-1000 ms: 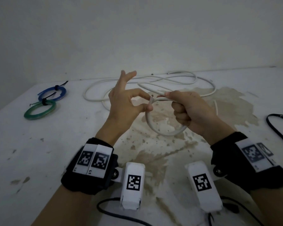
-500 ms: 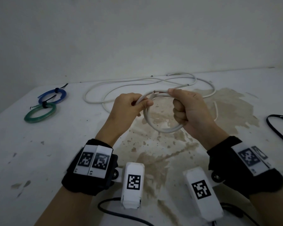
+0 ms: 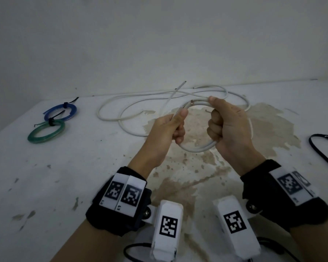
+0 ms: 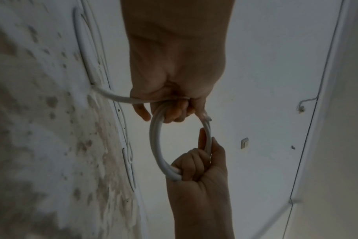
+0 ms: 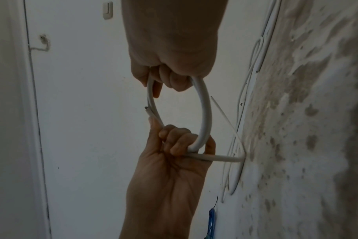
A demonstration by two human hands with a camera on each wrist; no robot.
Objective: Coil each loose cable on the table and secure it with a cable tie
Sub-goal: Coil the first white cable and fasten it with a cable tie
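Both hands hold a small coil of white cable (image 3: 197, 148) above the stained table (image 3: 83, 167). My left hand (image 3: 175, 127) grips the coil's left side, thumb on top. My right hand (image 3: 219, 122) is curled round its right side. In the left wrist view the left hand (image 4: 174, 103) holds the coil (image 4: 155, 142) at the top and the right hand (image 4: 196, 163) at the bottom. The right wrist view shows the right hand (image 5: 170, 74), the coil (image 5: 204, 116) and the left hand (image 5: 174, 142). The uncoiled rest of the cable (image 3: 121, 103) trails over the table behind; one thin end (image 3: 178, 89) sticks up.
A blue coil (image 3: 61, 112) and a green coil (image 3: 45, 132), each bound with a black tie, lie at the far left. A loose black cable tie (image 3: 318, 146) lies at the right. A wall runs close behind the table. A black cord (image 3: 136, 250) crosses the near edge.
One second ago my left hand's fingers were spread beside the loop; now they are curled round the coil's left side. The cable's thin end has risen off the table.
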